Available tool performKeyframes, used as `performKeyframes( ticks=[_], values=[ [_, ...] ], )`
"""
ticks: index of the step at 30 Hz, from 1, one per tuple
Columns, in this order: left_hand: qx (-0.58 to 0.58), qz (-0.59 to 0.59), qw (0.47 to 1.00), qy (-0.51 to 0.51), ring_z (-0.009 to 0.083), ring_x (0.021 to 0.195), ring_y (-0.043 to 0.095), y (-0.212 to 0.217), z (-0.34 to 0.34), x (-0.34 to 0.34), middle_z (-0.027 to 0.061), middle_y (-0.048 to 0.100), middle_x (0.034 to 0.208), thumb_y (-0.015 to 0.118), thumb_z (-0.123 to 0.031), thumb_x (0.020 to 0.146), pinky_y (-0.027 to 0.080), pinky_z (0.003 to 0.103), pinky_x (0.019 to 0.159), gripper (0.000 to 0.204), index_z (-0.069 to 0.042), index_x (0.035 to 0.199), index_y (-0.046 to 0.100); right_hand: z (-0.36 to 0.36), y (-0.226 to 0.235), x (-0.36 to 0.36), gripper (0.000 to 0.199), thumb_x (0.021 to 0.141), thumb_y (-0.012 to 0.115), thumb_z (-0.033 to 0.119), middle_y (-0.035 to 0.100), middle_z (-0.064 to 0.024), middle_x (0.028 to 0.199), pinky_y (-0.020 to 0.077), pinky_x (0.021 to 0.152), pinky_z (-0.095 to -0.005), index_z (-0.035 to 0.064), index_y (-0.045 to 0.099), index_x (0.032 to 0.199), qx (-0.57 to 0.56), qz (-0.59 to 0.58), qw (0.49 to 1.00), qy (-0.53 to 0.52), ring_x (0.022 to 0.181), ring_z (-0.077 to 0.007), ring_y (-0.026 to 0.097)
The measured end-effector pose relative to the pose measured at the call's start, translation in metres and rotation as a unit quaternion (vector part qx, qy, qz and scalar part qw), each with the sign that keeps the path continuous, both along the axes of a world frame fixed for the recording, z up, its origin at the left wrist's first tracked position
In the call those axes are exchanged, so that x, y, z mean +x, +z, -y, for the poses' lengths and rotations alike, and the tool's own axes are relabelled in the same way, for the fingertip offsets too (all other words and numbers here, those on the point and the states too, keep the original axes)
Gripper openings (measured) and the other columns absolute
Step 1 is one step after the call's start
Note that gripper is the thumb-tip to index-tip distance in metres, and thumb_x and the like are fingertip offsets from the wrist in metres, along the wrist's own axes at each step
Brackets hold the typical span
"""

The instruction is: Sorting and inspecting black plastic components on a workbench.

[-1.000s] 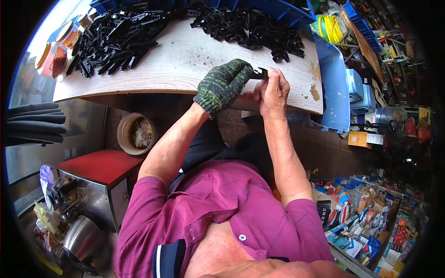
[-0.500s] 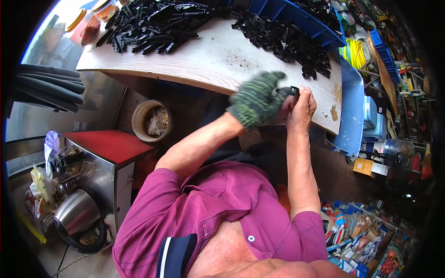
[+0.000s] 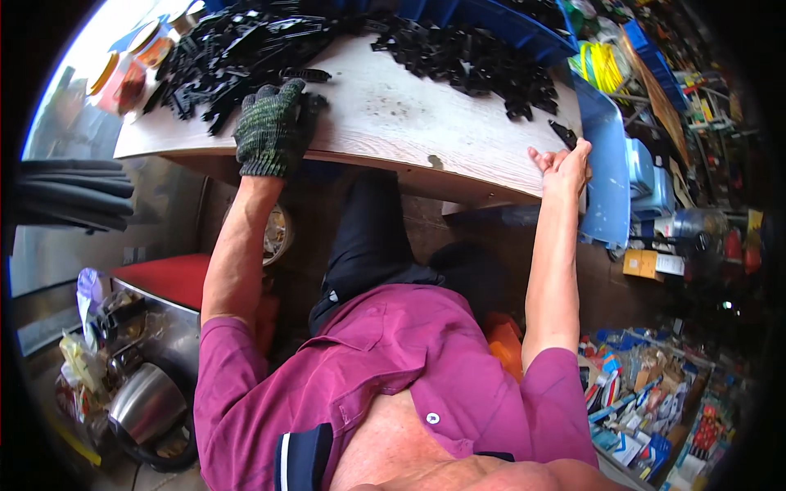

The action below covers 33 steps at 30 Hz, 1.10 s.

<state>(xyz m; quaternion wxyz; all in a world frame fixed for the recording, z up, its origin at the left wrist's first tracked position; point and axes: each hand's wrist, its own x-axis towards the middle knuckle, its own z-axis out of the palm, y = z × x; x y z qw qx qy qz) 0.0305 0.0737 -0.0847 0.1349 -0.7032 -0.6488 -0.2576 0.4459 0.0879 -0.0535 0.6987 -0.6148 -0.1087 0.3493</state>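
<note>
Workbench (image 3: pixel 426 131) of pale wood, cluttered shelves (image 3: pixel 696 90) beside.

I see my left hand (image 3: pixel 270 123) on the table (image 3: pixel 409 131) beside the left pile of parts (image 3: pixel 237 49); my right hand (image 3: pixel 565 168) at its right edge, below another pile (image 3: pixel 475 61).

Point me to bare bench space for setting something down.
Bare wood runs down the middle of the bench top, between the gloved left hand and the bare right hand. The far edge is crowded with black parts piles.
</note>
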Motion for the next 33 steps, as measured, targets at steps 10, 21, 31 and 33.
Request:
performKeyframes(
  ticks=[10, 21, 31, 33],
  values=[
    [-0.020, 0.063, 0.989, -0.134, 0.0363, 0.091, 0.063, -0.003, -0.018, 0.064, 0.0131, 0.068, 0.099, 0.061, -0.030, 0.095, 0.051, 0.049, 0.077, 0.022, -0.016, 0.111, 0.068, -0.005, -0.010, 0.043, 0.035, 0.081, 0.080, 0.022, 0.042, -0.0045, 0.050, 0.0592, 0.051, -0.0439, 0.0009, 0.060, 0.103, -0.044, 0.110, 0.990, 0.081, 0.039, -0.0180, 0.047],
    [0.005, 0.082, 0.984, -0.159, 0.0352, 0.097, 0.065, 0.000, -0.013, 0.087, 0.0124, 0.071, 0.104, 0.066, -0.035, 0.093, 0.053, 0.046, 0.082, 0.031, -0.012, 0.112, 0.069, -0.039, -0.007, 0.012, 0.040, 0.079, 0.080, 0.028, 0.066, -0.0067, 0.085, 0.0477, 0.040, -0.0262, 0.0052, 0.069, 0.109, -0.184, 0.420, 0.845, 0.274, 0.049, -0.0104, 0.050],
    [0.106, 0.159, 0.965, -0.182, 0.0355, 0.096, 0.065, -0.001, 0.002, 0.088, 0.0147, 0.071, 0.103, 0.074, -0.016, 0.084, 0.052, 0.045, 0.084, 0.023, -0.007, 0.105, 0.070, -0.036, -0.009, 0.008, 0.026, 0.082, 0.074, 0.027, 0.067, -0.0056, 0.079, 0.0480, 0.040, -0.0263, 0.0054, 0.073, 0.096, -0.208, 0.460, 0.831, 0.235, 0.057, -0.0143, 0.060],
    [0.180, 0.188, 0.949, -0.180, 0.0333, 0.091, 0.066, -0.005, 0.003, 0.088, 0.0127, 0.071, 0.096, 0.073, -0.015, 0.085, 0.050, 0.044, 0.084, 0.018, -0.006, 0.100, 0.069, -0.038, -0.009, 0.008, 0.025, 0.082, 0.073, 0.026, 0.066, -0.0061, 0.076, 0.0498, 0.041, -0.0269, 0.0046, 0.073, 0.095, -0.225, 0.462, 0.825, 0.235, 0.058, -0.0152, 0.062]
  ],
)
